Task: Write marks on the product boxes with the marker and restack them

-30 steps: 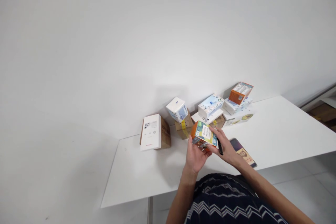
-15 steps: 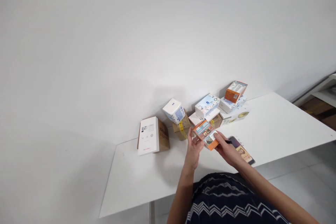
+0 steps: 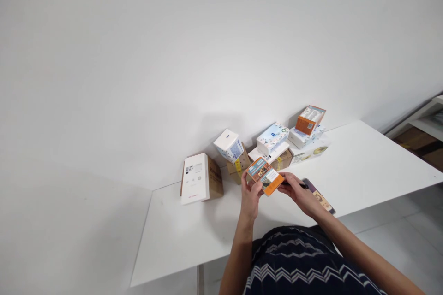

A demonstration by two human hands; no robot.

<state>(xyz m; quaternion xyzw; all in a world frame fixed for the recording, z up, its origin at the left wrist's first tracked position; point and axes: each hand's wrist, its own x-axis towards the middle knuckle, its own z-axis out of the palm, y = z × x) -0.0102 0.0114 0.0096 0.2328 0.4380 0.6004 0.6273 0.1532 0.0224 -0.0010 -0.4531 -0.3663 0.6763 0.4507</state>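
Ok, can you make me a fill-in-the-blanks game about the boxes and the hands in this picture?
1. The left hand and right hand hold up a small ____ box together.
2. The right hand also grips a black ____.
3. The other boxes stand along the back of the white ____, against the wall.

Missing words: orange; pen; table

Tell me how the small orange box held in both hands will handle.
The orange box probably feels light: the left hand and right hand hold it by the fingertips. Flat card faces suggest it is stiff and unlikely to roll.
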